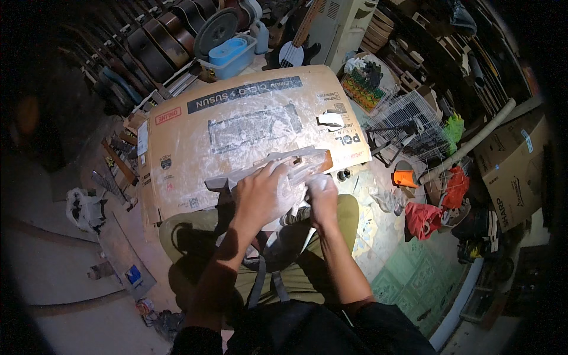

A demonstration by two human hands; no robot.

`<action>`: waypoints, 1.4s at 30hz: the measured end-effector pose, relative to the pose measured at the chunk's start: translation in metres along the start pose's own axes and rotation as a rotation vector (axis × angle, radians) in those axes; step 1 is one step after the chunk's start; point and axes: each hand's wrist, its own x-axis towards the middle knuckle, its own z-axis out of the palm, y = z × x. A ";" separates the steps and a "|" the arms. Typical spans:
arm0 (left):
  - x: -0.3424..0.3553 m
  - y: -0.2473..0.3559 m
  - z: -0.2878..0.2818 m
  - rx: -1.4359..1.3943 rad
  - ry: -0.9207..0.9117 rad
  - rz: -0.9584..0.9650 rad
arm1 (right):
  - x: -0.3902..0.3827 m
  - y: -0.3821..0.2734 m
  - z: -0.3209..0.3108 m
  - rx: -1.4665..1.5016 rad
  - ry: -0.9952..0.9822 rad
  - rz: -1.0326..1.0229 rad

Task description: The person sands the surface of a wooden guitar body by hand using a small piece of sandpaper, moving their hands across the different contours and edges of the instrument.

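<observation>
Over the near edge of a flat cardboard sheet (195,142), my left hand (260,192) is closed on a pale, dust-coated wooden piece (236,176). The piece runs left to right, with an orange-brown patch near its right end. My right hand (322,200) is curled into a fist at the piece's near right side. Its fingers are tucked under, so what they hold is hidden. White powder covers both hands. A small crumpled white object (331,120) lies on the cardboard beyond my right hand. Powder is smeared across the sheet's middle.
Several guitar bodies (154,50) line the far left, near a clear tub (236,65) with a blue container. A bass guitar (291,54) stands at the back. To the right are a wire rack (408,118), an orange object (404,176), red cloth (423,220) and a cardboard box (515,171).
</observation>
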 end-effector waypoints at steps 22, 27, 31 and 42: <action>-0.004 0.002 0.003 -0.003 -0.003 -0.014 | -0.007 -0.021 0.009 0.266 0.038 0.084; -0.006 -0.006 0.005 -0.008 -0.024 -0.030 | -0.022 -0.016 0.018 0.112 0.013 -0.010; -0.003 -0.003 0.004 -0.012 -0.026 -0.041 | -0.020 -0.002 0.022 0.036 0.046 -0.138; -0.003 0.003 -0.004 -0.026 -0.040 -0.075 | -0.009 -0.009 0.016 0.196 0.011 0.052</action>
